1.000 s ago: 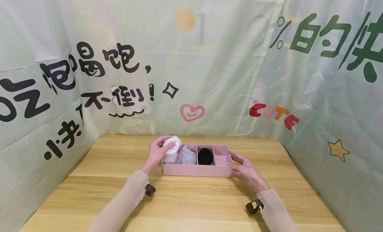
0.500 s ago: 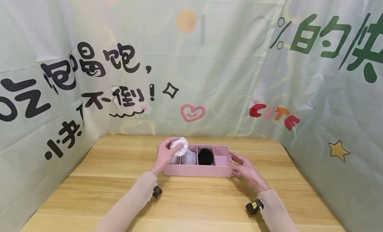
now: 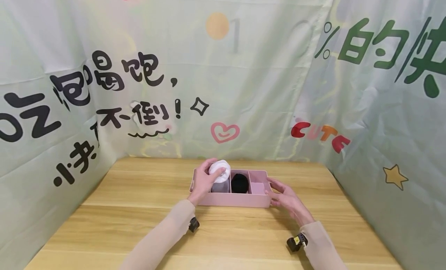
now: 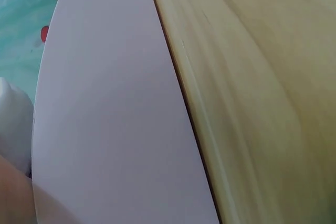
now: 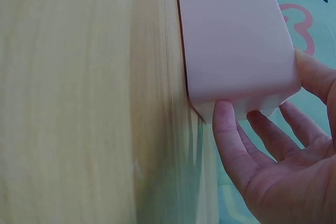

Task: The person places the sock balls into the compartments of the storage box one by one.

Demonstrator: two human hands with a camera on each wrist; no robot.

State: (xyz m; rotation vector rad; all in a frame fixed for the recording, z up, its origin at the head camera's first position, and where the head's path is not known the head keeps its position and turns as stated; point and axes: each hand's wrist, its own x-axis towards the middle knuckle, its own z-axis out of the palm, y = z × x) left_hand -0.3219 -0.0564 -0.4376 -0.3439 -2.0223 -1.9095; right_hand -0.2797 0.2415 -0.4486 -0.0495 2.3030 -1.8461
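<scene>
In the head view a long pink divided box (image 3: 230,200) stands on the wooden table. My left hand (image 3: 203,181) holds a white balled-up sock (image 3: 221,169) between thumb and fingers, over a compartment with a grey sock (image 3: 220,186). A black balled-up sock (image 3: 240,184) lies in the compartment to its right. The rightmost compartment (image 3: 258,188) shows its bare pink inside. My left hand covers the leftmost one. At the box's right end, my right hand (image 3: 286,195) grips it: the right wrist view has its fingers (image 5: 224,116) on the end wall and the thumb at the rim.
Printed cloth walls (image 3: 258,88) close in the table (image 3: 244,239) at the back and both sides. The box sits near the table's far edge. Small black cameras are strapped to both wrists.
The left hand has carried the white sock to the right, from over the leftmost compartment to over the one beside it. The right hand has stayed at the box's end.
</scene>
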